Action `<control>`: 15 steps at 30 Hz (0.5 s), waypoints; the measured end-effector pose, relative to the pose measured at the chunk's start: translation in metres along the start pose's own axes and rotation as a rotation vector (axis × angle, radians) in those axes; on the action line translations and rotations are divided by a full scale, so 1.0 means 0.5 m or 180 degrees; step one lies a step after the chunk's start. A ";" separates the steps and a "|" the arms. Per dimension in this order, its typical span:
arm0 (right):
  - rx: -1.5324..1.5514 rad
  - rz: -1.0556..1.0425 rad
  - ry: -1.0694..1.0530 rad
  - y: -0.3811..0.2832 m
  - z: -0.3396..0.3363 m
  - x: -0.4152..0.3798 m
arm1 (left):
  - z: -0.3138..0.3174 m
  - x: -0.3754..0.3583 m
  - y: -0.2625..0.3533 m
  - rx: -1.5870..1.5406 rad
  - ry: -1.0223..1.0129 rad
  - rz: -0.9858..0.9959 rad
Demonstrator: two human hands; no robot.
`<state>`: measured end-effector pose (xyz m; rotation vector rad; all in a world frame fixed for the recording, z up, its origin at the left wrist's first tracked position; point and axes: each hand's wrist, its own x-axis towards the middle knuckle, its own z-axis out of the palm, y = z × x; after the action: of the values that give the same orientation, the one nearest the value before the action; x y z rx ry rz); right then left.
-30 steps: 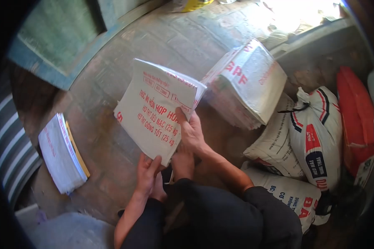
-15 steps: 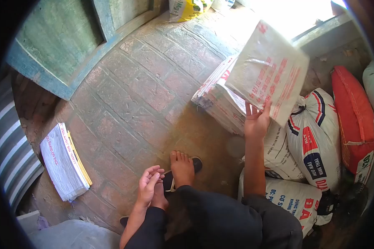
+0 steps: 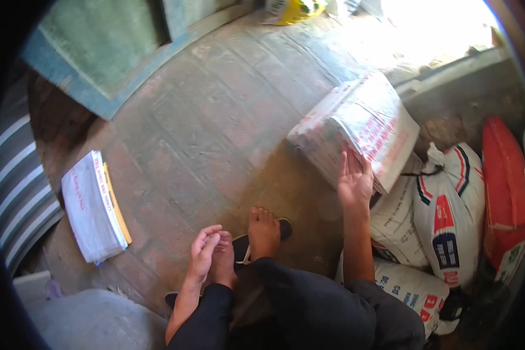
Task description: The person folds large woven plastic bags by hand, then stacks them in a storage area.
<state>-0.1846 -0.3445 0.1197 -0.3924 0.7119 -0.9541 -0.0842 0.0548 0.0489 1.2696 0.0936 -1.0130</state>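
Observation:
My right hand (image 3: 356,179), palm up with its fingers stretched out, is at the near edge of a thick stack of folded woven sacks (image 3: 326,137). The top sack (image 3: 379,128), whitish with red print, slopes over the stack's right side. My left hand (image 3: 205,252) hangs over my foot near my knee, its fingers loosely curled and nothing in them. On the floor to the left lies a smaller pile of folded white sacks (image 3: 93,210) with a yellow layer along its right edge.
Filled bags stand at the right: a tied white one (image 3: 449,204), a red one (image 3: 501,192), and a white one lying low (image 3: 408,289). A blue-green door (image 3: 105,58) is at upper left, with corrugated metal (image 3: 29,181) below. Brick floor (image 3: 216,116) spans the middle.
The sack held up in my right hand has come down onto the stack, and that hand's fingers have opened. My left hand has barely moved. The view has shifted slightly.

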 end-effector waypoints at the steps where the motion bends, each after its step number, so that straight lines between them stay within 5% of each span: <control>1: 0.0083 0.0359 0.0358 0.014 0.035 -0.036 | -0.018 -0.007 0.008 -0.0085 0.0197 0.0104; 3: 0.0437 0.1393 0.0091 0.044 0.026 -0.054 | -0.077 -0.017 0.036 0.0308 0.0897 0.0643; 6: -0.0283 0.1705 -0.0190 0.108 0.009 -0.061 | -0.245 -0.010 0.042 0.1372 0.2532 0.1711; 8: -0.0275 0.1929 -0.0132 0.143 0.009 -0.056 | -0.318 -0.020 0.102 0.4085 0.3807 0.2520; 11: -0.0388 0.1999 -0.0154 0.156 0.016 -0.068 | -0.423 -0.024 0.113 0.5187 0.4626 0.2288; 14: -0.0514 0.1999 -0.0266 0.168 0.034 -0.083 | -0.489 -0.040 0.082 0.3849 0.4134 0.1008; 15: -0.0367 0.2108 -0.0378 0.168 0.032 -0.083 | -0.492 -0.041 0.079 0.3810 0.4284 0.1427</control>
<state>-0.1386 -0.2645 0.0967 -0.2809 0.7233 -0.2637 0.0425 0.2653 0.0029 2.7242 0.2275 0.4773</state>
